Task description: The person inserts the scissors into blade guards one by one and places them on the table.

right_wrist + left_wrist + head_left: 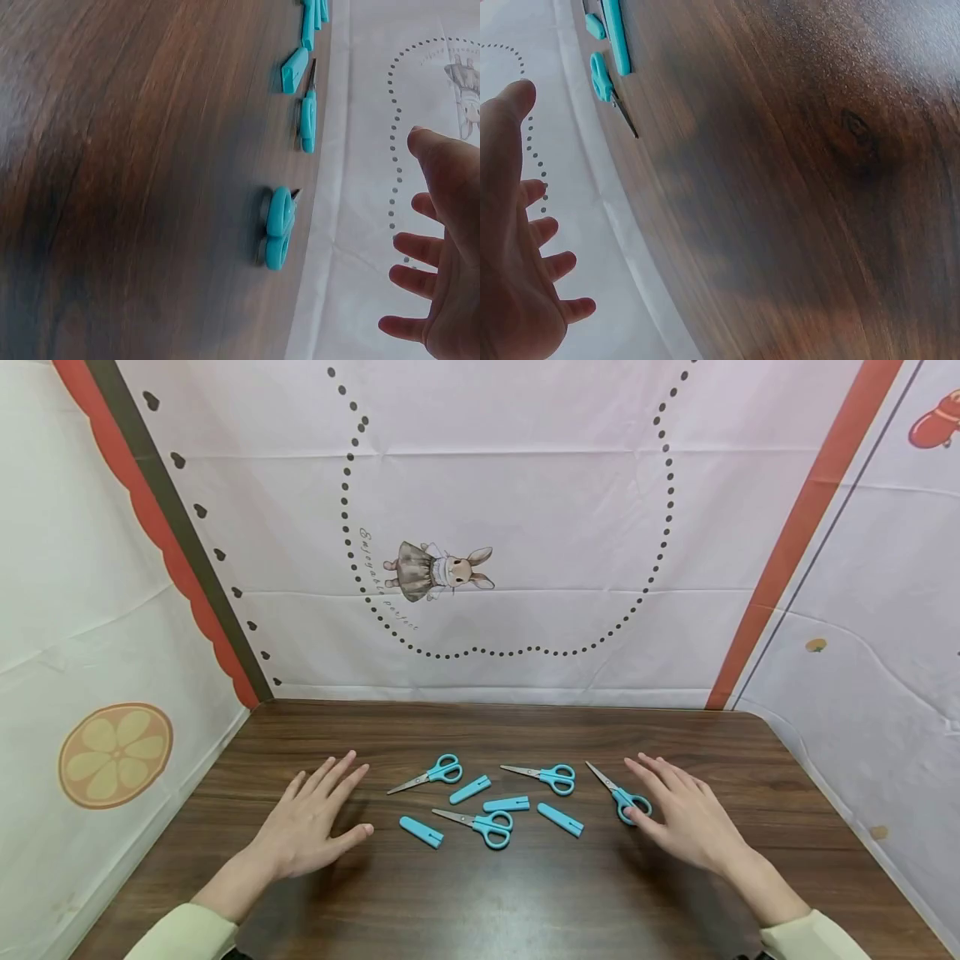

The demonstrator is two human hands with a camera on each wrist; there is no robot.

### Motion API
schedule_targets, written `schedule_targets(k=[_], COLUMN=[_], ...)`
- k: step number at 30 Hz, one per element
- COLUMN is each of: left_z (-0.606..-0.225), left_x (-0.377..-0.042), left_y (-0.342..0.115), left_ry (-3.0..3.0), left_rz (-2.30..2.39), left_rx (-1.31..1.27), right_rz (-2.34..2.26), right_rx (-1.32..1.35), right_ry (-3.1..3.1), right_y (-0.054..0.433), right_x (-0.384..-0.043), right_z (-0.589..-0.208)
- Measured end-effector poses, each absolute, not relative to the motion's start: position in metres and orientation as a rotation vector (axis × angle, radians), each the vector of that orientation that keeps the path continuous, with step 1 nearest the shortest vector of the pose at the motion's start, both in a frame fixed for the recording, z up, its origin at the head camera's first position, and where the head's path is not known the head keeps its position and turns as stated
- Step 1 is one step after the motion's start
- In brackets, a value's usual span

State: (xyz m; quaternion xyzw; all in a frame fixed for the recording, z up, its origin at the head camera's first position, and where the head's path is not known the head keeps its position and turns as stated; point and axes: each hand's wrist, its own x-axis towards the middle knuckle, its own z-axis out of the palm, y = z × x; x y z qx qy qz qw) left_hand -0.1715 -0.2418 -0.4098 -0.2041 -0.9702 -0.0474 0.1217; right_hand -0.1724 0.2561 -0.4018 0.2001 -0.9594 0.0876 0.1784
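Several small scissors with turquoise handles and several turquoise blade covers lie on the table. My left hand, fingers spread, is held above the table left of them, nearest to one blade cover and the leftmost scissors. Over on the right, my right hand hovers with extended fingers beside the rightmost scissors, its thumb overlapping their handle in the head view. In the right wrist view a gap shows between that hand and those scissors. Neither hand holds anything.
Between the hands lie two more scissors and other covers. The dark wood-grain table ends at a white printed cloth behind and at both sides.
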Motion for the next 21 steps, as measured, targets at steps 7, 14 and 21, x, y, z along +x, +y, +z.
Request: schedule_targets(k=[7,14,21], left_z=[-0.413,-0.416,-0.419], left_x=[-0.175,-0.177,-0.180], left_y=[-0.241,-0.239,-0.236], left_ry=[-2.791,-2.753,-2.681], left_rz=[-0.163,-0.200,-0.244], left_rx=[-0.626,-0.664,-0.714], right_rz=[0.269,0.335,0.365], right_rx=[0.594,0.631,0.675], right_ry=[-2.691,-2.666,-2.625], right_y=[0.247,0.236,0.221], right_x=[-0.173,-0.172,-0.174], right_z=[-0.403,-0.405,-0.409])
